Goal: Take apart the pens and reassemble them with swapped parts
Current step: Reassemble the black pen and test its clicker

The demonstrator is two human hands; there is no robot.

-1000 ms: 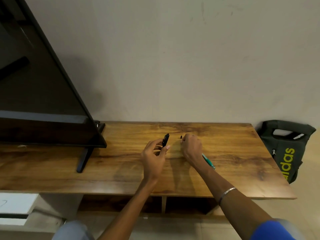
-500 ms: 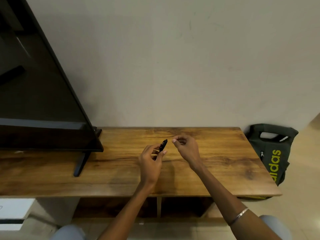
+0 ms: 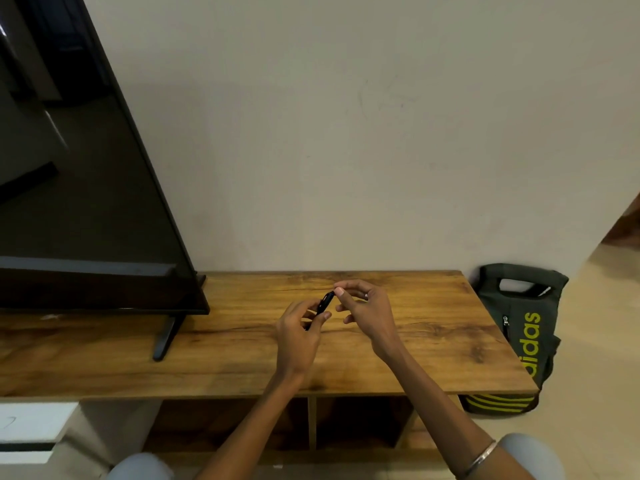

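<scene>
A short black pen barrel (image 3: 325,302) points up and away above the middle of the wooden table (image 3: 433,327). My left hand (image 3: 299,336) grips its lower half between thumb and fingers. My right hand (image 3: 367,311) has its thumb and forefinger pinched at the barrel's top end; whether a small part sits between those fingertips is too small to tell. The green pen seen earlier is hidden from view.
A large black TV (image 3: 79,188) on a stand leg (image 3: 166,336) fills the left of the table. A dark bag (image 3: 519,334) with yellow lettering leans against the wall at the table's right end. Open shelves (image 3: 360,420) lie under the tabletop.
My right hand lifted off the table, where it was beside a tiny black piece, and came to the top of the black barrel. The green pen near my right wrist is no longer in sight.
</scene>
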